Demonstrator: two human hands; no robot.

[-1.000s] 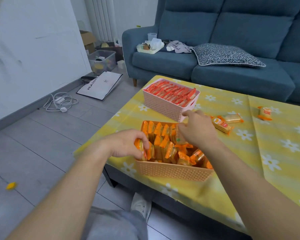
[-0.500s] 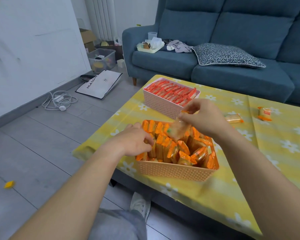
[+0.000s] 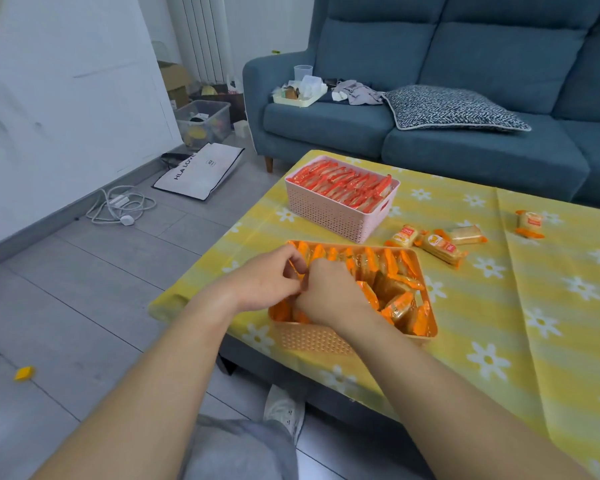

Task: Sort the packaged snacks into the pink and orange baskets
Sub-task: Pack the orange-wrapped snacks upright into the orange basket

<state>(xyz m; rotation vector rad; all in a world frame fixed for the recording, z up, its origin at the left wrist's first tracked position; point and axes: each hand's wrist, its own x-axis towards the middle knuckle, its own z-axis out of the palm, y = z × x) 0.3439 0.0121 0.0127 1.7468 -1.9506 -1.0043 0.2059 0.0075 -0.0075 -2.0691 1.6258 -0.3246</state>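
Head view: the step looks like seating a packet upright in the row at the orange basket's [image 3: 427, 299] 9 o'clock side. It goes best if 1 hand spreads the neighbours and the other slides the packet straight down without crushing it.

The left hand [image 3: 269, 280], fingers curled, pinches a packet [image 3: 294, 266] at the 11 o'clock corner. The right hand [image 3: 329, 296] touches the left, knuckles up, fingers buried among packets, so I cannot tell its grasp.

4 loose snacks [image 3: 444, 247] lie on the table [image 3: 499, 327] around 2 o'clock. The pink basket [image 3: 326, 213] sits at 12 o'clock.
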